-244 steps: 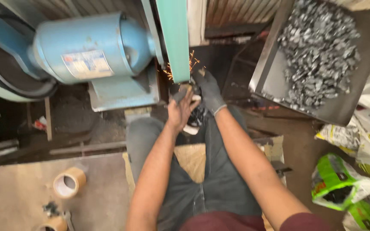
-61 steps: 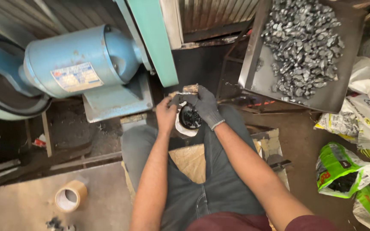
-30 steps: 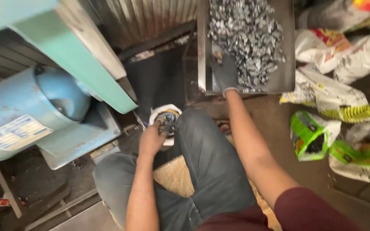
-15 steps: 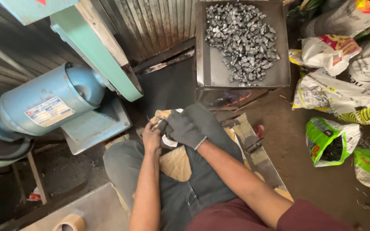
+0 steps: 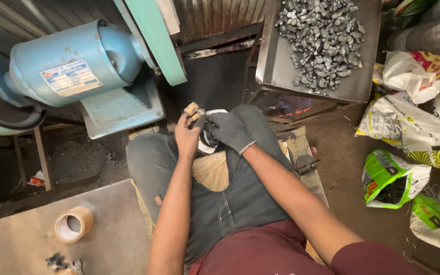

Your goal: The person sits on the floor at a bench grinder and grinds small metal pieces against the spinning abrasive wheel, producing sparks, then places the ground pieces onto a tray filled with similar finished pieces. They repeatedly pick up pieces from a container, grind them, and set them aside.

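Observation:
My bare left hand (image 5: 187, 133) and my gloved right hand (image 5: 228, 131) meet between my knees, just below the green belt guard (image 5: 155, 40) of a blue grinding machine (image 5: 72, 66). Together they pinch a small metal piece (image 5: 200, 114); a tan wrapped tip sticks up from the left fingers. Under the hands sits a white bowl (image 5: 211, 147) with dark pieces in it. A metal tray (image 5: 350, 86) at the upper right carries a heap of several small grey metal parts (image 5: 322, 38).
A roll of tape (image 5: 72, 224) lies on a flat board at the lower left, with small dark parts beside it. Printed sacks (image 5: 413, 122) and green bags (image 5: 393, 178) crowd the floor on the right. Corrugated sheet stands behind the machine.
My right hand reached up to the tray of parts a second ago, then came back to the left hand. Now both hold a piece near the belt; no sparks show.

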Demonstrator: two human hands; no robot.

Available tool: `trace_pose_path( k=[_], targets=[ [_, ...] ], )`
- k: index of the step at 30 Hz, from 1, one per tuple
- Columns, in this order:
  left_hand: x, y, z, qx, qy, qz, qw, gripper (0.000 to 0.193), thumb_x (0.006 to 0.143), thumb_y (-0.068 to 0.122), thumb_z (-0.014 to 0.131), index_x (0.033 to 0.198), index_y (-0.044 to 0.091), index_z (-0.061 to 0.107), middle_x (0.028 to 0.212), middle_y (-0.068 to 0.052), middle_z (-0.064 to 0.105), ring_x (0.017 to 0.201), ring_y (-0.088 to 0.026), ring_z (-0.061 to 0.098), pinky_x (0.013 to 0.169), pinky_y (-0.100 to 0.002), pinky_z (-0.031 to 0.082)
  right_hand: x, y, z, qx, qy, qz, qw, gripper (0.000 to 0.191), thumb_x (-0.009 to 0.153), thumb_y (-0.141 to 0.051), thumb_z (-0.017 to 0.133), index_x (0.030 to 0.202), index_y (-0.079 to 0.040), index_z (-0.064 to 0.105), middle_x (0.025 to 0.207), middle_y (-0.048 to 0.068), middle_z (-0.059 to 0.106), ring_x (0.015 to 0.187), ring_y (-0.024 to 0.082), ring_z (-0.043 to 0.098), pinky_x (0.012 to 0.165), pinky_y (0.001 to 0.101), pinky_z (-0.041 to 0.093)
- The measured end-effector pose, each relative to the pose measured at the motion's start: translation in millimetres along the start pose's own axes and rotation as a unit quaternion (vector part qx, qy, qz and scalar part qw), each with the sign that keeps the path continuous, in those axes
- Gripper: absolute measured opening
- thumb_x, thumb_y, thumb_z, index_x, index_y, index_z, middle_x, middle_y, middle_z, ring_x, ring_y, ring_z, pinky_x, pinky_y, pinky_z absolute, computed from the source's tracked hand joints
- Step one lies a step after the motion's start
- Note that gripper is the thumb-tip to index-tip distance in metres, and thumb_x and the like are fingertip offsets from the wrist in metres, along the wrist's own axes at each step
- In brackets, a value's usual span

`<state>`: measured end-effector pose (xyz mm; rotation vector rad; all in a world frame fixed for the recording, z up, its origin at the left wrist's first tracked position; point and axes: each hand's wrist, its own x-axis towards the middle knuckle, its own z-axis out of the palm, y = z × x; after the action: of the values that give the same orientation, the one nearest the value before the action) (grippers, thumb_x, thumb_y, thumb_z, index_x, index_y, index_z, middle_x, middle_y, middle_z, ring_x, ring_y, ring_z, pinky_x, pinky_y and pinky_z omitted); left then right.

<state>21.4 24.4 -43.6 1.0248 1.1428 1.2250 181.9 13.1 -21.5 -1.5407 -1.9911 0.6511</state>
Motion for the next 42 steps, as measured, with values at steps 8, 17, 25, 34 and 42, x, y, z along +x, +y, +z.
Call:
trace_pose_path(
  k=[8, 17, 25, 34, 42],
  targets=[
    [16.1, 9.9, -25.2, -0.079, -0.096, -0.032, 0.992, 0.050, 0.087, -0.010, 0.060, 0.136, -0.001, 0.056, 0.124, -0.008, 0.072, 0.114, -0.012, 0.069, 0.098, -0.024, 0.054, 19.5, -16.0, -37.9, 0.126, -0.032, -0.098, 0.987, 0.029, 0.094, -0.035, 0.068, 0.097, -0.006, 0.071, 0.088, 0.015, 0.068, 0.084, 0.033, 0.067, 0.075, 0.0436, 0.053],
    [56.8, -2.5, -38.6, -0.014, -0.005, -0.117, 0.993, 0.040, 0.099, 0.021, 0.055, 0.126, -0.004, 0.071, 0.107, -0.008, 0.069, 0.090, -0.016, 0.062, 0.080, -0.032, 0.052, 79.1, 4.3, 28.2, 0.310, -0.029, 0.062, 0.948, 0.031, 0.098, -0.031, 0.068, 0.103, -0.001, 0.070, 0.085, 0.009, 0.072, 0.079, 0.015, 0.067, 0.070, 0.0332, 0.053],
    [72.5, -9.7, -19.7, -0.266, -0.022, -0.191, 0.945, 0.052, 0.097, 0.029, 0.054, 0.146, 0.014, 0.055, 0.133, -0.004, 0.060, 0.115, -0.018, 0.056, 0.097, -0.039, 0.044, 135.0, 20.0, 28.3, 0.316, -0.054, 0.163, 0.933, 0.030, 0.090, -0.024, 0.069, 0.109, -0.002, 0.075, 0.086, 0.009, 0.076, 0.075, 0.010, 0.065, 0.067, 0.0294, 0.055],
    [54.6, 0.8, -36.7, 0.261, 0.052, 0.051, 0.962, 0.032, 0.082, 0.012, 0.076, 0.108, -0.006, 0.072, 0.086, -0.007, 0.073, 0.075, -0.017, 0.072, 0.070, -0.031, 0.055, 78.5, 4.8, -4.5, 0.248, -0.031, 0.118, 0.961, 0.041, 0.082, -0.024, 0.083, 0.115, -0.002, 0.072, 0.106, 0.005, 0.074, 0.095, 0.012, 0.069, 0.085, 0.0283, 0.055],
    [57.1, 1.6, -38.2, 0.176, -0.002, -0.118, 0.977, 0.029, 0.093, 0.021, 0.074, 0.102, -0.006, 0.078, 0.080, -0.011, 0.074, 0.072, -0.015, 0.062, 0.068, -0.031, 0.051, 62.7, -0.5, -13.5, 0.522, -0.020, 0.127, 0.843, 0.038, 0.092, -0.016, 0.076, 0.127, -0.001, 0.069, 0.116, 0.001, 0.074, 0.104, 0.008, 0.069, 0.093, 0.0244, 0.056]
  ],
)
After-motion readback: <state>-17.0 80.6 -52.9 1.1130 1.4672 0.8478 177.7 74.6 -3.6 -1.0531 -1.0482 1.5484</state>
